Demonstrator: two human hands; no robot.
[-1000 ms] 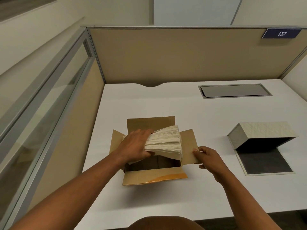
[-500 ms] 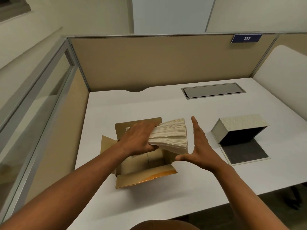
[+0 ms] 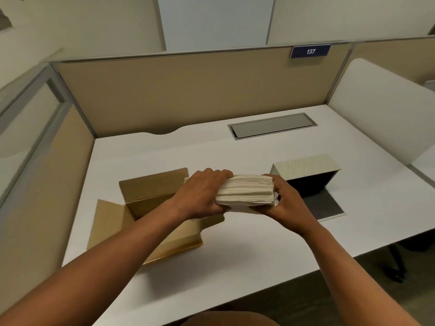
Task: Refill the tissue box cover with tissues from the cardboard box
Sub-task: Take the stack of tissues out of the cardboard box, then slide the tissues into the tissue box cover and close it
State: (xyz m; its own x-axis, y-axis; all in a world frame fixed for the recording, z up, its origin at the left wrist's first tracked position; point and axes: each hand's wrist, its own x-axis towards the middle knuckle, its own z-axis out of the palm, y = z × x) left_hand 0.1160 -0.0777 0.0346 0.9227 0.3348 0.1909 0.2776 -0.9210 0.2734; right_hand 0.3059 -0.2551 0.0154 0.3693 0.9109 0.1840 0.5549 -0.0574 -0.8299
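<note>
R hand (image 3: 286,203) now joined L hand (image 3: 200,196): both hands' fingers clamp 1 tissue stack (image 3: 246,190).

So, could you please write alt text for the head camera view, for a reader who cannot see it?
Two bare hands, left hand and right hand, hold a stack of white tissues above a white desk. An open cardboard box stands to the left, and an opened tissue box cover to the right.
</note>
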